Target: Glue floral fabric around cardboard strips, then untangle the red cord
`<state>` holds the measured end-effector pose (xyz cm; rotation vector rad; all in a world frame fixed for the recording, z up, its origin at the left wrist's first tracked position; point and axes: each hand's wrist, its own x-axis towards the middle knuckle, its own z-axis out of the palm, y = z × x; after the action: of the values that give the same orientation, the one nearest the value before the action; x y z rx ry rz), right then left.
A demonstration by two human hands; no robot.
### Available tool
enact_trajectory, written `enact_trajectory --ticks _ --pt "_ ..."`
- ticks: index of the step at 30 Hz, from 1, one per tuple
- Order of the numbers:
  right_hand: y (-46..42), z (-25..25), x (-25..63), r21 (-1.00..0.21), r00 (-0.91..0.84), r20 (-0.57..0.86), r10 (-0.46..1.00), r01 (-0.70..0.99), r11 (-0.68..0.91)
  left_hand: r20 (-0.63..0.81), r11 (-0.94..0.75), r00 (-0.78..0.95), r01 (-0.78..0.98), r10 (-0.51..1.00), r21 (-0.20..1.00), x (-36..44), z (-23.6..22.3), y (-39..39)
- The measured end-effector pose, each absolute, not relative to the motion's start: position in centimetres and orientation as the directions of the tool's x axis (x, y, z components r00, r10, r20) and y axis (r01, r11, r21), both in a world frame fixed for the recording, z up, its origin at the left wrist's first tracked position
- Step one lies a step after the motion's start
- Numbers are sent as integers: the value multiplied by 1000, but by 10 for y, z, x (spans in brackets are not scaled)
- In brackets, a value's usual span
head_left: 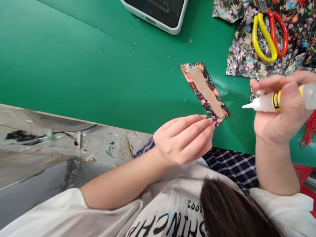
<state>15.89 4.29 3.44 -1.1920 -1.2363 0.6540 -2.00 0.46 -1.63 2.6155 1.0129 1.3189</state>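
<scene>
A strip of dark floral fabric (214, 89) lies at a slant on the green table, with a narrower tan backing piece (203, 88) on top of it. My left hand (186, 138) is closed, its fingertips pinched at the strip's near corner; the thumb is hidden beneath the fingers. In my right hand (283, 108) is a small white glue bottle (264, 102) with a yellow and black label. Its thin nozzle points left, uncapped, a short way to the right of the strip and apart from it.
Yellow- and red-handled scissors (265, 42) rest on crumpled floral cloth (243, 54) at the back right. A white-edged device with a dark top (158, 14) sits at the back. Red threads (309, 131) hang at the right. The table's front edge runs beside my lap.
</scene>
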Motion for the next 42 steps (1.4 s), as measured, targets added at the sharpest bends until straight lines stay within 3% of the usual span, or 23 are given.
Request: enact_trajectory --ticks 3,6,9,11,16,20,24,32,35,38,42 --pt "44 44 161 -949 226 308 924 136 284 673 -780 450 538 587 321 -20 -14 5" --pt "42 53 166 -947 93 206 974 269 174 646 -772 468 546 603 325 -20 -14 6" --pt "40 50 170 -935 70 161 985 331 129 621 -768 490 555 612 320 -20 -14 5" --pt "40 44 168 -892 138 265 954 411 188 600 -767 510 561 616 311 -20 -15 5" --pt "42 40 153 -733 356 494 793 661 161 596 -744 492 597 635 301 -19 -17 3" --pt "40 41 148 -723 313 506 804 662 198 624 -732 458 617 633 290 -17 -18 3" --pt "39 36 155 -634 153 525 837 726 265 583 -710 475 648 659 275 -16 -17 3" --pt "43 31 157 -830 220 460 860 450 329 642 -720 436 638 631 275 -14 -18 3" --pt "44 32 159 -904 264 309 914 380 195 648 -723 430 630 629 283 -14 -18 4" --pt "47 34 162 -980 345 100 933 194 33 646 -724 431 627 630 288 -14 -17 4" --pt "55 32 166 -996 373 -77 925 11 -88 616 -718 448 629 648 298 -14 -15 4"
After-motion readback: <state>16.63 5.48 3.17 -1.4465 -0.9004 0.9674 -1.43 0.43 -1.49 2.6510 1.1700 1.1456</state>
